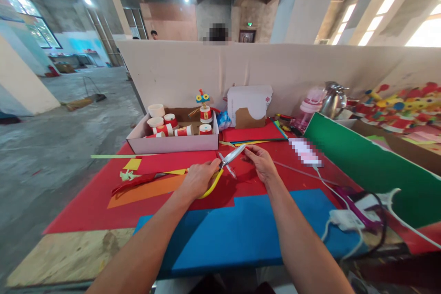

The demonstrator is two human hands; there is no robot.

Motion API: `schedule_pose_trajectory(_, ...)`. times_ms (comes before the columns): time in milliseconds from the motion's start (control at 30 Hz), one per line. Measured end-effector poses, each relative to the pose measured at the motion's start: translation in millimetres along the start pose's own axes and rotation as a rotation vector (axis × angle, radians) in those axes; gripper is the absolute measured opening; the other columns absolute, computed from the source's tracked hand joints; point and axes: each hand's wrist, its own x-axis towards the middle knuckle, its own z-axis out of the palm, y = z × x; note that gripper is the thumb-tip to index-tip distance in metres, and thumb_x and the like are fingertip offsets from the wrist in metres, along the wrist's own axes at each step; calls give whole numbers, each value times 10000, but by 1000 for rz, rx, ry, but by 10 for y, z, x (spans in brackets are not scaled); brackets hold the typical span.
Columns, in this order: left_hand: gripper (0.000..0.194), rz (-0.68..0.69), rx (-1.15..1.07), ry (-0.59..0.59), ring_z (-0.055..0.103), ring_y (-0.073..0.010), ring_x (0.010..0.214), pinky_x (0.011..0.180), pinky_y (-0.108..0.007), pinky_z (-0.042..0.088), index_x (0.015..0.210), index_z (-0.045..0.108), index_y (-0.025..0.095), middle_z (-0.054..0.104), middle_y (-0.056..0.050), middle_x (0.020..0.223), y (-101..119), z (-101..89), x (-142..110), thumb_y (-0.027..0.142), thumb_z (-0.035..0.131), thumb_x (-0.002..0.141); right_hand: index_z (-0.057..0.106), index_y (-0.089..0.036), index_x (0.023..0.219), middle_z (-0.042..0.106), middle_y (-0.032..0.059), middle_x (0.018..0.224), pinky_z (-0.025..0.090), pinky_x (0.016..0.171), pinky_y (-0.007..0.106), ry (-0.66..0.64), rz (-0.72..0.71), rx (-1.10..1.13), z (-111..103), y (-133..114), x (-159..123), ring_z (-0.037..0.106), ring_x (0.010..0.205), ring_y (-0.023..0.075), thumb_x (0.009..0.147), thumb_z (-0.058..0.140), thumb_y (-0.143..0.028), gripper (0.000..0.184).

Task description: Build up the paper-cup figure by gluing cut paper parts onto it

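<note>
My left hand (201,177) is closed around the yellow-handled scissors (227,158), above the red sheet on the table. Their blades are spread apart, one pointing up and right. Close to that blade's tip, my right hand (260,161) has its fingers pinched together. Whatever lies between those fingers is too small to make out. Left of the scissors, an orange paper strip (138,194), a dark red strip (134,184) and a small yellow piece (132,164) lie on the red sheet (86,211). Blue paper (220,234) spreads beneath my forearms.
A box (172,145) with several paper cups stands at the back left, including a cup figure (203,98) with yellow eyes. Red paper (255,134) is stacked behind my hands. On the right are a green-sided box (358,170), a power strip (354,218) with cables, and a kettle (334,98).
</note>
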Motion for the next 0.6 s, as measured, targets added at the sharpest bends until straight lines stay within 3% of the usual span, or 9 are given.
schedule_pose_trajectory(167, 277, -93, -33, 72, 652, -240, 808, 613, -271, 395, 1148, 464, 204, 670, -92, 911, -43, -43, -2, 228, 389, 882, 695, -191, 699, 593, -50, 541, 506, 648, 269, 73, 16, 78, -41, 90, 59, 508, 521, 82, 495, 833, -392, 318)
schedule_pose_trajectory(333, 370, -210, 30, 142, 651, -227, 811, 585, -258, 350, 1234, 453, 221, 673, -89, 966, -83, -357, -149, 211, 392, 869, 673, -206, 778, 615, -49, 573, 522, 734, 290, 48, 7, 185, -30, 133, 81, 598, 586, 110, 521, 820, -300, 310)
schedule_pose_trajectory(467, 392, -325, 80, 161, 656, -257, 858, 600, -272, 342, 1259, 465, 232, 677, -104, 1009, -244, -601, -531, 233, 340, 888, 625, -219, 799, 620, -66, 612, 533, 707, 278, 76, 7, 241, -13, 126, 68, 618, 580, 105, 503, 827, -219, 358)
schedule_pose_trajectory(600, 453, -665, 105, 86, 663, -291, 840, 623, -286, 365, 1317, 412, 227, 708, -90, 917, -598, -619, -1121, 233, 285, 882, 579, -202, 695, 604, -70, 576, 538, 661, 258, 75, 14, 254, 14, 116, 57, 599, 529, 90, 491, 841, -249, 335)
